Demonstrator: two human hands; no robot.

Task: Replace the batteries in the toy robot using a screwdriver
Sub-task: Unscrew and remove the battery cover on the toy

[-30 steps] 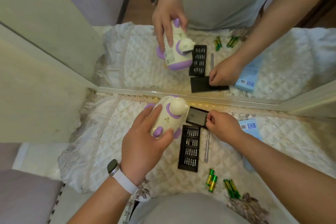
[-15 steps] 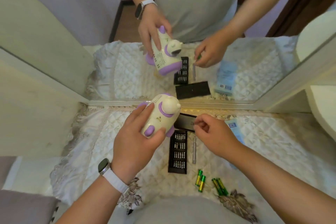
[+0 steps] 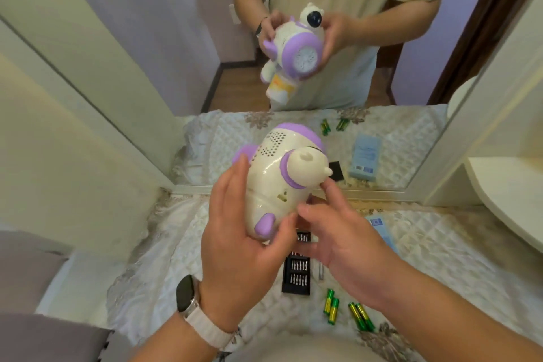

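Batteries [image 3: 331,305] lie nearest me on the quilted cloth [image 3: 440,258], two green pairs, with the black bit case [image 3: 296,273] and a slim driver shaft [image 3: 321,272] just beyond them, mostly under my right hand. Above those I hold the toy robot [image 3: 274,185] lifted clear of the cloth. It looks like a hollow, glossy plastic shell, so I judge it light, stiff and a little slippery; the round body is the place to grip, not the stubby purple limbs or the head. My left hand [image 3: 244,244] cups it from below and behind, fingers wrapped round the body, watch [image 3: 186,294] on the wrist. My right hand [image 3: 338,235] is spread, thumb and fingertips resting on the robot's side near the neck, holding no tool. Beyond, the mirror [image 3: 411,82] shows the robot's purple underside.
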